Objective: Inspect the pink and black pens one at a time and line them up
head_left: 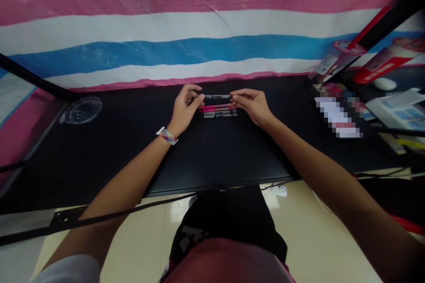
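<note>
A dark pen with a clear barrel [217,96] lies level between my hands, over the far part of the black table. My left hand [186,108] pinches its left end between thumb and fingers. The right end is in the fingertips of my right hand [254,105]. Just nearer to me, several pens lie side by side in a row, pink ones [215,108] at the back and a grey-black one [217,115] at the front. My fingers partly cover the ends of the row.
The black table [215,154] meets a striped plastic sheet [199,57] behind. At left lies a clear round lid [83,110]. On the right are a clear cup [337,59], a red-and-white canister [385,62], a white mouse [385,83] and papers [338,117].
</note>
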The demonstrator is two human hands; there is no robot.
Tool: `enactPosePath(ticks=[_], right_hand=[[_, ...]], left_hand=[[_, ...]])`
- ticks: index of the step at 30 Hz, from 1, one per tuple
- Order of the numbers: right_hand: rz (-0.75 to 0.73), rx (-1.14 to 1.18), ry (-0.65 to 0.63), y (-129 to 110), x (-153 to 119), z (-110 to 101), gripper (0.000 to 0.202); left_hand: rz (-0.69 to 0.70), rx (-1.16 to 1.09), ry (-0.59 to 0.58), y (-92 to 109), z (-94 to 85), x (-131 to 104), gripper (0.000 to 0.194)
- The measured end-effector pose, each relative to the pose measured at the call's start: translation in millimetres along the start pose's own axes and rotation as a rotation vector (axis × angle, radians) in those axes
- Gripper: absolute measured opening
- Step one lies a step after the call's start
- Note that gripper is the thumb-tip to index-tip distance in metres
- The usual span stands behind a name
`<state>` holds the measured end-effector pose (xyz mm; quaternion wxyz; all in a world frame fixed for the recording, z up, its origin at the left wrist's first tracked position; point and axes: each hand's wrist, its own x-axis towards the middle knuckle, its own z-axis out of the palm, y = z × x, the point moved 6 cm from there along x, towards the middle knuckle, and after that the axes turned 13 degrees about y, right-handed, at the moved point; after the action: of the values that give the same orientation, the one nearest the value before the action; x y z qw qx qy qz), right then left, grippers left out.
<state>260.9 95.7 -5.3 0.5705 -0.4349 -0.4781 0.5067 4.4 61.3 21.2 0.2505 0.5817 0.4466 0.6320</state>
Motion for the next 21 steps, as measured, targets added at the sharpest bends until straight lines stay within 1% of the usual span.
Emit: enactPosePath(ticks=[1,3,6,7,9,10,12,15,16,18,21], right_hand=[[-0.001,0.001,0.015,0,1,-1,0.040],[0.003,0.014,0.031,0,1,-2,0.041],[0.017,0.040,0.020,0,1,-1,0.039],[0.020,0.046,0.017,0,1,-1,0.038],[0.024,0.051,0.018,0,1,-1,0.037],[0.024,0.052,0.021,0,1,-2,0.037],[0.023,0.055,0.029,0,3,-3,0.038],[0.020,0.066,0.029,0,4,-4,0.037],[0.017,0.064,0.030,0,5,-4,0.037],[0.008,0.051,0.039,1,5,-5,0.037],[0.004,0.042,0.052,2,6,-6,0.036]], left_hand=[[0.014,-0.002,0.006,1,-0.5,0,0.043],[0.015,0.019,0.004,0,-0.6,1,0.039],[-0.021,0.068,-0.009,-5,0.0,2,0.048],[-0.025,0.067,-0.001,-6,-0.5,2,0.047],[-0.011,0.035,0.020,-6,-2.2,3,0.035],[0.001,0.017,0.029,-5,-3.1,3,0.034],[0.006,0.013,0.022,-4,-3.4,3,0.034],[-0.026,0.062,-0.001,-6,-2.8,3,0.040],[-0.034,0.062,0.001,-6,-3.0,3,0.036],[-0.033,0.021,0.009,-7,-3.6,3,0.023],[-0.031,-0.014,0.014,-9,-4.5,4,0.022]])
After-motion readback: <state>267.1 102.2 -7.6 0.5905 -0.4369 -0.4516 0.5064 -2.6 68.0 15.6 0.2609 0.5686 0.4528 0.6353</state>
